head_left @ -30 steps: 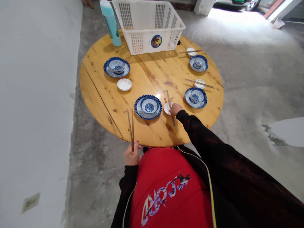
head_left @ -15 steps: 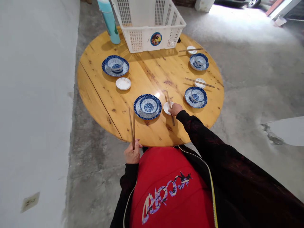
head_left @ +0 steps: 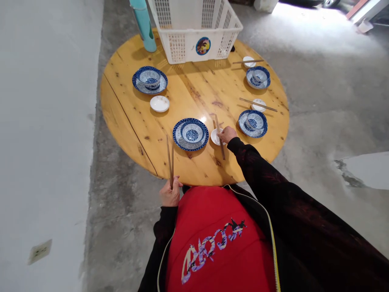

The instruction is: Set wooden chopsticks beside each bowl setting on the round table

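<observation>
My left hand (head_left: 170,194) is closed around a pair of brown chopsticks (head_left: 170,156) that point up over the near edge of the round wooden table (head_left: 194,97). My right hand (head_left: 227,134) reaches over the table and rests on a second pair of chopsticks (head_left: 219,136) laid across a small white dish (head_left: 215,137). Just left of that dish stands a blue-patterned bowl on a matching plate (head_left: 191,134).
Three more blue bowl-and-plate sets (head_left: 149,79) (head_left: 253,122) (head_left: 258,76) stand around the table, with small white dishes (head_left: 159,103) and chopsticks beside them. A white plastic basket (head_left: 194,28) and a teal bottle (head_left: 142,24) stand at the far edge. Concrete floor surrounds the table.
My hands have barely moved. The view has shifted slightly, so the table sits a little higher in the picture.
</observation>
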A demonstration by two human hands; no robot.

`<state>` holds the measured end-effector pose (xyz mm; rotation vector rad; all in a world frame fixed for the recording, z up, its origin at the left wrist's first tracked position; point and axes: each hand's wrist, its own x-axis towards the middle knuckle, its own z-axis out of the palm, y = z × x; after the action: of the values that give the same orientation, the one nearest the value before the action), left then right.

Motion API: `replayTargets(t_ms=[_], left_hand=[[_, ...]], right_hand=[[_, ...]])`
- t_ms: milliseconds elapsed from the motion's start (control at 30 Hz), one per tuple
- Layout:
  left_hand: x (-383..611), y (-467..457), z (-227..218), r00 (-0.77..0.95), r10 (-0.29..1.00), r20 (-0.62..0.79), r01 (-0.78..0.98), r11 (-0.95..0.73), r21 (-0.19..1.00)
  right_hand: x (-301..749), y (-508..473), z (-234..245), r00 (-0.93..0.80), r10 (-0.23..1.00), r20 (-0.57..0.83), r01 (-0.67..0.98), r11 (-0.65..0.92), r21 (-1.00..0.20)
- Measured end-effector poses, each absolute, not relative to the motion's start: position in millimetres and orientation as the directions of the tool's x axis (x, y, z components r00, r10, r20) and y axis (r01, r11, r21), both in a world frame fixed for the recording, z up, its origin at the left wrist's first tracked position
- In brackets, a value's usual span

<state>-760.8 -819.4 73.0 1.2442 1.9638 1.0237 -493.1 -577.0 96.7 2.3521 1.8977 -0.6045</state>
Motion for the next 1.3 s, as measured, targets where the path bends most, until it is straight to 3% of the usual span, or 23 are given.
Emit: replayTargets(t_ms=[1033,1300], left_hand=[[-763,-819,65,-0.367,0.928,-0.064,0.481,0.249,0.841],[-761,-803,78,-0.295,0.953,-0.067,0.497,0.213,0.841]], right_hand=[[-495,-588,97,0.144,0.931,-0.334,0.963,-0.21,-0.17],[-499,-589,101,0.144,0.942,-0.303,0.964,-0.203,-0.171]])
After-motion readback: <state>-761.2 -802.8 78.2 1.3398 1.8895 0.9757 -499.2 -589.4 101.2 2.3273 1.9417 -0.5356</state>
